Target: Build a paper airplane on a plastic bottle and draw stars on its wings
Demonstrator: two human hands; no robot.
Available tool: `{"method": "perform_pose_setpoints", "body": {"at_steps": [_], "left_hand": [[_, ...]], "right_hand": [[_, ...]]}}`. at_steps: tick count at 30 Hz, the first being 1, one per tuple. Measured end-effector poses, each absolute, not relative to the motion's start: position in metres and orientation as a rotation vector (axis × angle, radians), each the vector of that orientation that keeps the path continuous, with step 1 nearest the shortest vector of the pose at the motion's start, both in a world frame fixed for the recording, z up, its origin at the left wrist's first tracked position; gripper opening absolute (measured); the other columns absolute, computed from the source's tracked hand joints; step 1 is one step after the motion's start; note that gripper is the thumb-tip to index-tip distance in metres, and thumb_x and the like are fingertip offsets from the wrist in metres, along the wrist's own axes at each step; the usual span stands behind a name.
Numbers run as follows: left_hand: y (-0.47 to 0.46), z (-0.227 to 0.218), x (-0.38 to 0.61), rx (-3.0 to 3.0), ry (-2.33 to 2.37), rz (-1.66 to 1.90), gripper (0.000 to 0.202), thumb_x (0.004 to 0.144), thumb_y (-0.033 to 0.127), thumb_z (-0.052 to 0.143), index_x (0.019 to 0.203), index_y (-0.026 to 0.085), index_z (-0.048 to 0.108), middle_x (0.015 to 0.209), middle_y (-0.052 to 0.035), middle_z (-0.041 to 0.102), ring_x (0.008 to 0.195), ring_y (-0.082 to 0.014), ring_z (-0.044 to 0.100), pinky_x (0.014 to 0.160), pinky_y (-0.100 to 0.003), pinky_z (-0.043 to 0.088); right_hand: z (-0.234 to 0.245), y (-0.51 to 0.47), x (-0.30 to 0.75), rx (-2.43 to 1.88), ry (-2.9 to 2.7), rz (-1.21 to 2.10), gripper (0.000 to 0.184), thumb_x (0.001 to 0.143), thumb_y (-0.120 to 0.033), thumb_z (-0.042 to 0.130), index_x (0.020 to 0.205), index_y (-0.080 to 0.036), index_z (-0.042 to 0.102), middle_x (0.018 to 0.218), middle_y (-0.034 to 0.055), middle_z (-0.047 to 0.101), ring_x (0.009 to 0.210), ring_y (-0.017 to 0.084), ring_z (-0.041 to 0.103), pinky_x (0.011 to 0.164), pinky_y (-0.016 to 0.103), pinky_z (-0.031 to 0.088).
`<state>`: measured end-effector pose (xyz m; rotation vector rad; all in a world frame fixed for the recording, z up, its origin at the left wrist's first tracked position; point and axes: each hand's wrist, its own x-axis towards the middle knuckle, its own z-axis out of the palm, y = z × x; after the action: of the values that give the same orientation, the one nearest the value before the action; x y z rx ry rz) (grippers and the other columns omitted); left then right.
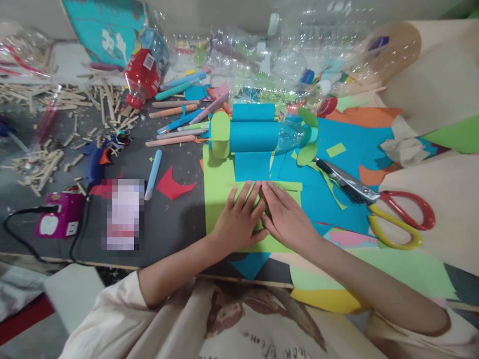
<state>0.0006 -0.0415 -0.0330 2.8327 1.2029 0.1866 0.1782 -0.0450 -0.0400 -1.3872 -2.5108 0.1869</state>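
Seen from beside the bench, with the hands as the centre of the dial and 12 o'clock straight ahead of the person.

Work: a green sheet (219,214) lies flat under both hands, its far edge turned into a narrow roll (294,186). Left hand (239,217) comes in from 8 o'clock, right hand (290,217) from 4; the 2 meet with index fingertips side by side on the roll.

Grip: neither hand is clenched. Fingers lie extended and press down, probably so the paper cannot spring open; working at the middle would spread pressure evenly. Whether the thumbs pinch anything, cannot tell.

At 12: a model (254,137), a bottle wrapped in blue, lying on its side with its neck toward 3 and 1 flap overhanging the sheet. Presumably parked there for ready comparison.

Between 2 and 3: scissors (348,182) on blue paper (355,219), handles outward, convenient for the right hand.

At 10 to 11: pens (175,110), bunched clear of the sheet. Near 9: glue gun (95,162), probably kept out there so its nozzle stays off the paper.
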Motion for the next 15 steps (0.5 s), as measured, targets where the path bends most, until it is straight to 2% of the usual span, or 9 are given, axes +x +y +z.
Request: {"method": "perform_pose_setpoints", "body": {"at_steps": [8,15], "left_hand": [[-0.0401,-0.0306,0.0006,2.821,1.216,0.171,0.068,0.092,0.053,0.046,0.144,0.009,0.043,0.153,-0.0208,0.043,0.143,-0.0386,0.036,0.116,-0.054,0.026],[-0.0403,-0.0337,0.0008,2.858,1.214,0.241,0.067,0.091,0.055,0.047,0.139,0.008,0.048,0.151,-0.0221,0.044,0.142,-0.0392,0.038,0.115,-0.054,0.026]], "right_hand": [[-0.0409,-0.0451,0.1776,-1.391,-2.498,0.235,0.080,0.100,-0.025,0.034,0.156,-0.015,-0.021,0.149,0.0174,0.051,0.138,0.029,0.050,0.108,0.048,0.048],[-0.0392,-0.0424,0.1787,-1.332,-2.507,0.152,0.074,0.101,-0.028,0.031,0.157,-0.011,-0.014,0.142,0.0191,0.058,0.134,0.030,0.054,0.103,0.047,0.053]]}}
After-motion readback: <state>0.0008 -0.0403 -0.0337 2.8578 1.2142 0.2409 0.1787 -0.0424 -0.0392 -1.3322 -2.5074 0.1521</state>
